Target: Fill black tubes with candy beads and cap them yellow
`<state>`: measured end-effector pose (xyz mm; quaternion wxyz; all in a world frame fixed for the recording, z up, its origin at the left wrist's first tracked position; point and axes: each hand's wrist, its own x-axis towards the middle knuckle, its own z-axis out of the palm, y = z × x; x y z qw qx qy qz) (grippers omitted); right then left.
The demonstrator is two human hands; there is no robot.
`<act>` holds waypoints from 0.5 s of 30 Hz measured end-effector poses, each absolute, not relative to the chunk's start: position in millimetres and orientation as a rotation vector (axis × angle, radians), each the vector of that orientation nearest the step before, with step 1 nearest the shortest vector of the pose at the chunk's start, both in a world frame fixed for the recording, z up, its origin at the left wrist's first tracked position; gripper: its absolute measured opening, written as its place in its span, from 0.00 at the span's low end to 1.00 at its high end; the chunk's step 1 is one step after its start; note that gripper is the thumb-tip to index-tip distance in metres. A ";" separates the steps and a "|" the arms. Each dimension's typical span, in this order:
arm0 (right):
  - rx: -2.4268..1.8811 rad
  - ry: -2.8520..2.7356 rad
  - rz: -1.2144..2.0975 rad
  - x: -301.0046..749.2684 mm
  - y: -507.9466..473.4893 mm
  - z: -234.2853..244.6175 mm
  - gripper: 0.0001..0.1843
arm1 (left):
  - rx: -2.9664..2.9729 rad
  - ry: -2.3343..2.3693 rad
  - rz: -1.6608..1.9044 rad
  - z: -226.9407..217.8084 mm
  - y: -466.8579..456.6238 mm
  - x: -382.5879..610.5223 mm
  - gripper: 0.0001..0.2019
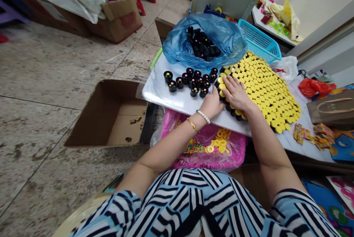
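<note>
My right hand (235, 93) lies flat, fingers spread, on the near-left corner of a dense block of yellow-capped black pots (265, 89) on the white table (177, 98). My left hand (212, 105), with a pearl bracelet, rests against the block's near edge; its fingers are tucked under and hidden. Just left of the hands stand several uncapped black pots (190, 79) with coloured beads inside. Behind them an open blue plastic bag (204, 39) holds more black pots.
A pink basket (210, 145) with loose yellow caps and coloured beads sits under the table edge. An open cardboard box (110, 113) lies on the floor at left. A turquoise basket (260, 41), red bag (315, 87) and small packets (306, 135) crowd the table's right.
</note>
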<state>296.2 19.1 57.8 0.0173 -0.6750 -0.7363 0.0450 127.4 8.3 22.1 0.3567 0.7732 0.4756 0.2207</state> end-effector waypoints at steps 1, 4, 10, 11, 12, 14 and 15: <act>-2.059 -2.262 0.155 297.3 16.1 63.9 0.34 | 1.994 1.183 0.598 19.0 0.1 120.4 0.45; -1.885 -2.094 0.046 297.4 -11.8 85.3 0.32 | 2.024 1.026 0.759 6.2 -28.3 89.6 0.38; -1.555 -1.885 0.480 272.4 -113.0 86.5 0.16 | 2.009 1.017 0.960 -17.6 -66.2 17.0 0.17; -1.511 -1.883 0.567 265.8 -121.6 79.4 0.17 | 1.992 1.039 0.953 -20.4 -68.5 9.5 0.17; -1.469 -1.896 0.633 259.4 -125.0 71.5 0.20 | 1.981 1.054 0.943 -23.0 -70.3 4.2 0.17; -1.403 -1.949 0.705 248.7 -117.1 55.6 0.27 | 1.979 1.055 0.920 -27.0 -73.3 -0.4 0.18; -1.380 -1.977 0.732 245.2 -107.1 48.4 0.30 | 1.983 1.047 0.913 -28.3 -74.9 -0.5 0.18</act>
